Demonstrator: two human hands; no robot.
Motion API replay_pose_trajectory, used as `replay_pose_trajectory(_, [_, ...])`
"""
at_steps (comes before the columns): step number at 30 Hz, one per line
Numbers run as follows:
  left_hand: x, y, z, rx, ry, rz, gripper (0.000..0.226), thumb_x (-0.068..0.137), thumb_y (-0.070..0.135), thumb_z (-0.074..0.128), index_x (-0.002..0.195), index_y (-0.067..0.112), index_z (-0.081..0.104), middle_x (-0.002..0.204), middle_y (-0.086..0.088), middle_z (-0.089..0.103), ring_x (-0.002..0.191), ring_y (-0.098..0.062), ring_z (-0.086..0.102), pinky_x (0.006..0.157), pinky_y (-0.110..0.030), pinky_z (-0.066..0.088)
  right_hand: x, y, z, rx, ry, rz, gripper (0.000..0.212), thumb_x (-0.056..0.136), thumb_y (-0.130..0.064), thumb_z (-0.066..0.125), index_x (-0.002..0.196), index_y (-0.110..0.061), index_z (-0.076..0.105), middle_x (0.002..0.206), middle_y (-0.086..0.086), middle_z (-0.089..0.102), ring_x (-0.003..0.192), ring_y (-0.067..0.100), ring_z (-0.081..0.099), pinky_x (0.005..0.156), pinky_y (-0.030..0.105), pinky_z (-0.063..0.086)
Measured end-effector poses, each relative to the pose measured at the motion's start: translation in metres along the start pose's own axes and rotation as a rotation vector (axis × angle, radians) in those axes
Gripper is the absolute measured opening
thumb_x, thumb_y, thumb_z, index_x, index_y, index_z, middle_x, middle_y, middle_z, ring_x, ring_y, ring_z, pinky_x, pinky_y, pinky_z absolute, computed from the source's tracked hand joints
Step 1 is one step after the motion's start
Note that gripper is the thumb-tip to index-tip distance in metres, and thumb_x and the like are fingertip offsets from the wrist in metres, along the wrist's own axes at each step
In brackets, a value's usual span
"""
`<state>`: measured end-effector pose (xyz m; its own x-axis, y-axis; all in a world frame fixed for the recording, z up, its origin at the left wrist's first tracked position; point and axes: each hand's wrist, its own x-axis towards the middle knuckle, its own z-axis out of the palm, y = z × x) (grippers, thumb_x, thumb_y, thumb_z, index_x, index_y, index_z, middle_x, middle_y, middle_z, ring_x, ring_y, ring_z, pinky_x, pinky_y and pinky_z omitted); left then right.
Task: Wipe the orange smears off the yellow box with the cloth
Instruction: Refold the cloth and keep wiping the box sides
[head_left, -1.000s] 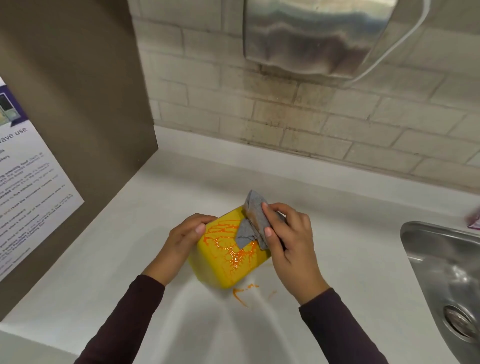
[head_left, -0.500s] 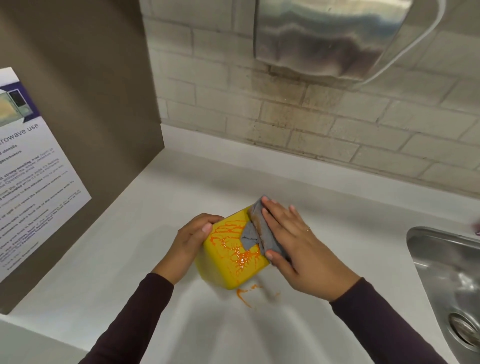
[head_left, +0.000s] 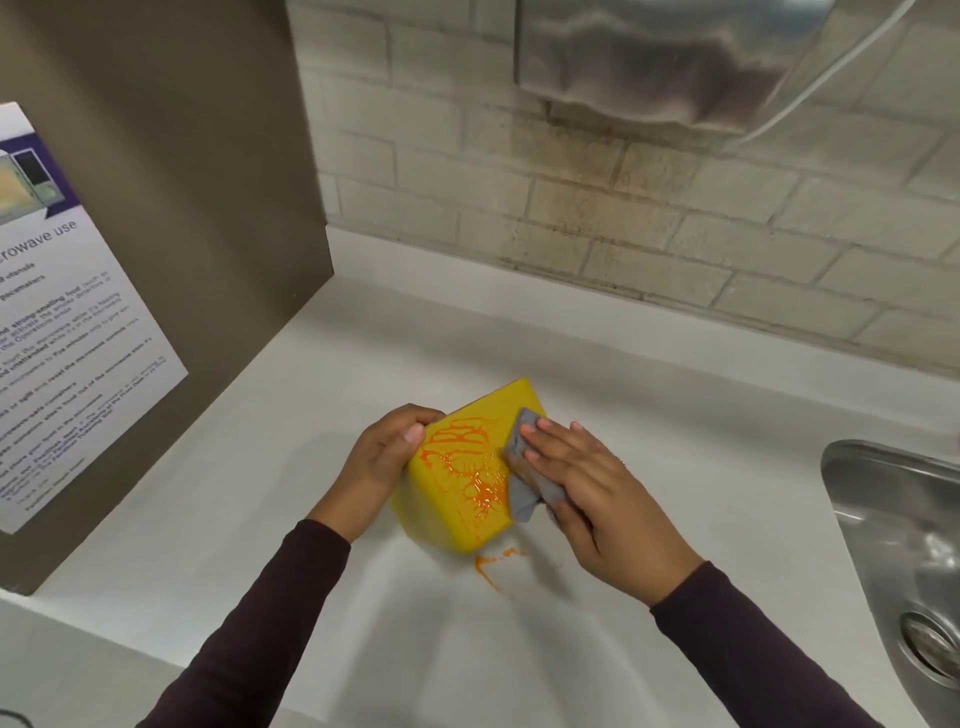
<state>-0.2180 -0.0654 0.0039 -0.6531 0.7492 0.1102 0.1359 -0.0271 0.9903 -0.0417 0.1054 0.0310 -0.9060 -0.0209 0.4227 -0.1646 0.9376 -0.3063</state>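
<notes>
Yellow box stands tilted on the counter, gripped at its edge by the left hand, while the flat right hand presses the cloth against it; excess tilt may drip the wet orange smears.

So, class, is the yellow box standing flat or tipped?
Tipped. The yellow box sits askew, smeared face angled upward; the left hand grips its side, the right hand presses the cloth on it.

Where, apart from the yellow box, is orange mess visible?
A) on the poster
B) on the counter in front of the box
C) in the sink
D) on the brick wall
B: orange streaks lie on the white counter, just on the near side of the yellow box.
</notes>
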Motion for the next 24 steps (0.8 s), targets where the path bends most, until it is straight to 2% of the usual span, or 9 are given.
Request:
replay_pose_trajectory(2, [-0.002, -0.001, 0.002, 0.013, -0.012, 0.018, 0.047, 0.073, 0.056, 0.040, 0.095, 0.024, 0.066, 0.097, 0.002, 0.066, 0.092, -0.006, 0.062, 0.079, -0.014, 0.046, 0.001, -0.001, 0.002, 0.002, 0.073, 0.085, 0.035, 0.091, -0.024, 0.044, 0.120, -0.009, 0.056, 0.143, 0.004, 0.039, 0.126, 0.017, 0.042, 0.106, 0.031, 0.029])
replay_pose_trajectory(5, [-0.003, -0.001, 0.003, 0.021, -0.009, 0.008, 0.048, 0.073, 0.056, 0.040, 0.096, 0.024, 0.066, 0.097, 0.001, 0.066, 0.094, -0.009, 0.062, 0.080, -0.018, 0.046, 0.016, -0.013, 0.009, 0.129, 0.233, 0.258, 0.038, 0.091, -0.024, 0.043, 0.127, -0.022, 0.051, 0.142, 0.000, 0.043, 0.125, 0.004, 0.039, 0.105, 0.020, 0.028])
replay_pose_trajectory(8, [-0.002, 0.001, 0.005, 0.005, 0.012, -0.002, 0.047, 0.071, 0.056, 0.040, 0.094, 0.025, 0.065, 0.095, 0.002, 0.066, 0.091, -0.006, 0.061, 0.079, -0.018, 0.046, 0.030, -0.027, 0.017, 0.216, 0.334, 0.329, 0.039, 0.093, -0.021, 0.037, 0.130, -0.020, 0.050, 0.139, -0.005, 0.044, 0.131, 0.002, 0.036, 0.111, 0.025, 0.026])
replay_pose_trajectory(12, [-0.002, 0.001, 0.008, 0.002, 0.031, 0.011, 0.047, 0.070, 0.056, 0.041, 0.091, 0.021, 0.065, 0.092, -0.001, 0.064, 0.087, -0.009, 0.060, 0.076, -0.019, 0.047, 0.032, -0.040, 0.027, 0.096, 0.249, 0.175, 0.038, 0.094, -0.015, 0.036, 0.128, -0.008, 0.050, 0.138, 0.004, 0.046, 0.134, 0.011, 0.033, 0.117, 0.030, 0.012])
replay_pose_trajectory(16, [0.001, 0.001, 0.005, -0.002, 0.053, 0.014, 0.051, 0.071, 0.055, 0.041, 0.092, 0.016, 0.066, 0.093, -0.006, 0.066, 0.089, -0.016, 0.061, 0.079, -0.024, 0.048, 0.016, -0.035, 0.026, 0.017, 0.153, 0.062, 0.043, 0.100, -0.022, 0.023, 0.125, -0.002, 0.052, 0.138, 0.005, 0.042, 0.133, 0.018, 0.034, 0.118, 0.037, 0.011])
replay_pose_trajectory(19, [0.000, 0.000, 0.004, 0.001, 0.049, 0.011, 0.045, 0.070, 0.056, 0.040, 0.090, 0.025, 0.066, 0.092, 0.001, 0.067, 0.088, -0.007, 0.062, 0.077, -0.018, 0.047, 0.013, -0.029, 0.017, 0.040, 0.164, 0.163, 0.042, 0.100, -0.024, 0.022, 0.126, -0.011, 0.053, 0.138, 0.004, 0.042, 0.133, 0.013, 0.034, 0.118, 0.033, 0.007])
replay_pose_trajectory(21, [-0.001, -0.001, 0.005, 0.016, 0.038, 0.018, 0.043, 0.071, 0.056, 0.039, 0.089, 0.027, 0.066, 0.092, 0.003, 0.066, 0.088, -0.006, 0.061, 0.077, -0.017, 0.047, 0.021, -0.031, 0.013, 0.131, 0.270, 0.299, 0.038, 0.095, -0.019, 0.028, 0.127, -0.021, 0.048, 0.137, 0.005, 0.047, 0.132, 0.010, 0.036, 0.117, 0.030, 0.008])
replay_pose_trajectory(24, [-0.002, -0.001, 0.008, 0.022, 0.032, 0.021, 0.044, 0.071, 0.056, 0.039, 0.089, 0.025, 0.065, 0.091, 0.001, 0.065, 0.086, -0.008, 0.060, 0.075, -0.018, 0.047, 0.039, -0.044, 0.016, 0.170, 0.322, 0.331, 0.037, 0.092, -0.015, 0.031, 0.125, -0.019, 0.047, 0.135, 0.009, 0.050, 0.132, 0.014, 0.038, 0.117, 0.028, 0.008])
